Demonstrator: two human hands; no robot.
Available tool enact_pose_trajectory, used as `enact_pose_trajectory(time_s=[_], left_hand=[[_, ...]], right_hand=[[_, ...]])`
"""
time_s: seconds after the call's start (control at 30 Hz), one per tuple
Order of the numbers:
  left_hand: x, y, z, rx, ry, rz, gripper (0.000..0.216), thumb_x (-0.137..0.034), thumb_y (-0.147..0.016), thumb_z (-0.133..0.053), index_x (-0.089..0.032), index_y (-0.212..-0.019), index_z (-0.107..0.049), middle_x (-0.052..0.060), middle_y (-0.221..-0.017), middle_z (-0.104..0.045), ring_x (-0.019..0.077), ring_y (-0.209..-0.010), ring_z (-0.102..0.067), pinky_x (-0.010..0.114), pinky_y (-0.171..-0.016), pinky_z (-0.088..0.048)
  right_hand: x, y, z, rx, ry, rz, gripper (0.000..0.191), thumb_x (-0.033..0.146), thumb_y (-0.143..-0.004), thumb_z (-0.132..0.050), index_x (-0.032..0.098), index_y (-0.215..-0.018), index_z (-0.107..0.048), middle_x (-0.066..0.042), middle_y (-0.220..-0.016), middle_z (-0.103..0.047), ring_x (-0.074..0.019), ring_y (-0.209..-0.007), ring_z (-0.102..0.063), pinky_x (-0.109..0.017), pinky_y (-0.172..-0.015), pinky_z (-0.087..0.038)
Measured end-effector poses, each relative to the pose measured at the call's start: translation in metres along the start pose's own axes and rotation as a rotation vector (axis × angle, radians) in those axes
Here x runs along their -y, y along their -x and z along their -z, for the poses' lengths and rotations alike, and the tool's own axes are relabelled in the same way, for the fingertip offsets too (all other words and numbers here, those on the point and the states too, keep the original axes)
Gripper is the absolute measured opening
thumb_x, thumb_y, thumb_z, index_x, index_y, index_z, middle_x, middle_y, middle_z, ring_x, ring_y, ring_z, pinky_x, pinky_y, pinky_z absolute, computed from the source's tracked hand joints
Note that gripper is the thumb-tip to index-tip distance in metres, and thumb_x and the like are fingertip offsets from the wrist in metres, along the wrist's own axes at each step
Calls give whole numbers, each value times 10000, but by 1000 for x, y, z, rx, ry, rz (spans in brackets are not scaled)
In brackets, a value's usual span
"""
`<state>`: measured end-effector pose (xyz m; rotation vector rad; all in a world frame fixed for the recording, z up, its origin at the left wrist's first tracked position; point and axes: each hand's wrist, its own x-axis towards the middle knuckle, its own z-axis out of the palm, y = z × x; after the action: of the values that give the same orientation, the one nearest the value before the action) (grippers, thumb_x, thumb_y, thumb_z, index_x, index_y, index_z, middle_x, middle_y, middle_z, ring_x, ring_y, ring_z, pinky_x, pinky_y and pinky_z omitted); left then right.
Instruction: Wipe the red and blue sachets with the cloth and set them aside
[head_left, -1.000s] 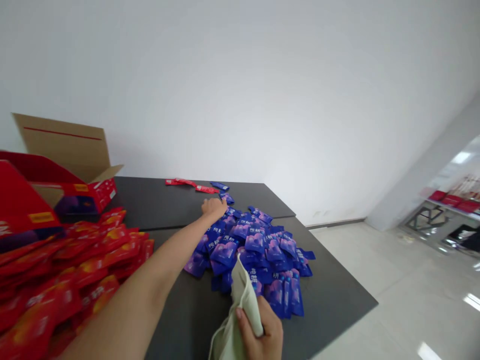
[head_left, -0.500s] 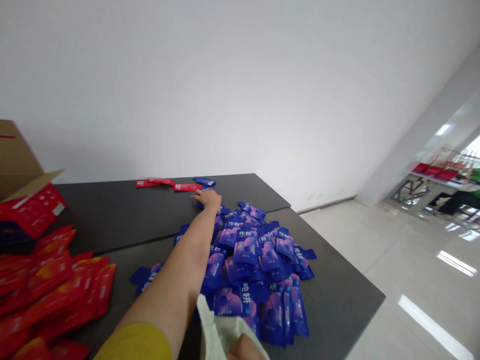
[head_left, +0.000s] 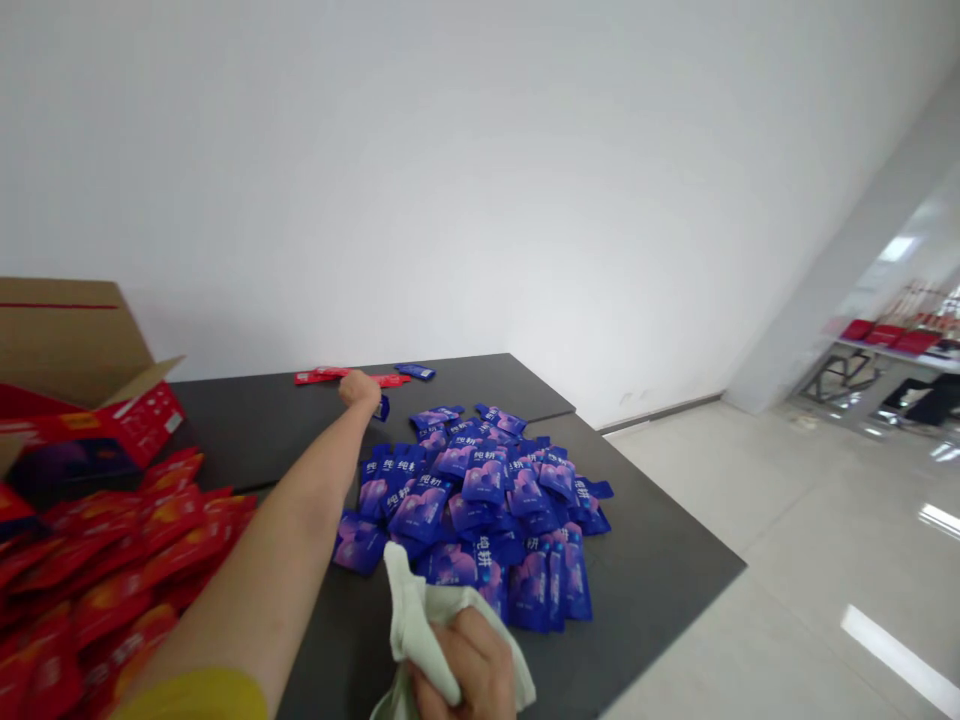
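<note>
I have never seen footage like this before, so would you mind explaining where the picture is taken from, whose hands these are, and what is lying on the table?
The picture comes from a camera worn on a person's head, looking forward and down, so both arms you see belong to that person. There is no machine here, only bare hands.

The left hand is stretched far across the dark table and is closed on a small blue sachet, just in front of a few red sachets lying at the far edge. The right hand, close to the camera, grips a pale cloth bag.

In the middle of the table lies a pile of blue sachets. On the left is a heap of red sachets, and behind it an open cardboard box. Behind everything is a plain white wall.
</note>
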<state>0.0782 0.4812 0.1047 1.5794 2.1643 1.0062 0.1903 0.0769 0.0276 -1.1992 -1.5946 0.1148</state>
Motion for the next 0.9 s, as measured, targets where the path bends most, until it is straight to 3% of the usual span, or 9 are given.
enact_pose_trajectory(time_s=[0.13,0.27,0.33,0.43,0.5,0.6,0.7,0.77,0.9], left_hand=[[-4,9,52,18,167,-109,279,-129,-733,-524,-66,-952,-684,150,-834,-691,257,-810,-657,315,-667,-519],[-2,44,97,105,336,-221,515,-125,-705,-559,-90,-1219,-565,15,-685,-626,129,-612,-591,212,-577,-467],[7,79,118,199,480,-279,602,-144,-699,-588,-107,-1291,-482,-32,-648,-576,93,-548,-545,188,-544,-438],[33,148,141,399,832,-335,607,-170,-668,-629,-117,-1249,-463,-87,-581,-472,59,-449,-446,171,-478,-368],[59,196,148,471,991,-304,592,-203,-659,-659,-141,-1212,-459,-115,-555,-408,46,-414,-396,163,-457,-334],[111,253,143,531,1040,-263,596,-282,-687,-682,-171,-1214,-425,-130,-544,-378,46,-410,-378,162,-463,-324],[164,280,136,586,849,-303,571,-342,-752,-635,-159,-1238,-399,-133,-529,-367,66,-419,-392,175,-483,-336],[190,286,141,592,538,-413,488,-339,-811,-584,-148,-1234,-431,-115,-518,-399,93,-448,-441,196,-511,-365],[201,299,172,401,-194,-571,436,-302,-909,-480,-113,-1301,-474,70,-750,-667,214,-737,-654,299,-689,-466]], right_hand=[[5,-1,3,61,-19,-7,150,247,-880,-568,230,-890,-717,-19,-726,-576,-150,-666,-571,-232,-578,-428],[7,-2,6,-12,-83,-81,192,247,-906,-554,190,-775,-682,-18,-731,-580,-141,-658,-554,-236,-591,-411],[8,-2,8,-91,-93,-105,261,270,-897,-576,173,-662,-632,-4,-666,-544,-131,-603,-519,-236,-564,-386],[13,3,13,-243,-87,-144,288,307,-872,-619,162,-624,-595,4,-647,-530,-132,-602,-505,-237,-575,-387],[21,6,18,-371,-95,-207,241,334,-857,-643,154,-699,-627,-2,-694,-561,-137,-635,-519,-239,-608,-407],[37,10,22,-487,-146,-277,246,378,-845,-659,138,-791,-650,-15,-764,-596,-141,-677,-533,-242,-645,-425],[55,9,22,-439,-187,-250,290,422,-849,-645,134,-819,-657,-24,-802,-602,-144,-717,-538,-245,-675,-432],[64,6,19,-381,-176,-205,312,444,-855,-632,138,-794,-646,-15,-781,-583,-138,-713,-523,-240,-672,-422],[74,-5,14,-302,-131,-98,371,455,-872,-619,154,-658,-577,26,-673,-482,-111,-646,-451,-223,-631,-369]])
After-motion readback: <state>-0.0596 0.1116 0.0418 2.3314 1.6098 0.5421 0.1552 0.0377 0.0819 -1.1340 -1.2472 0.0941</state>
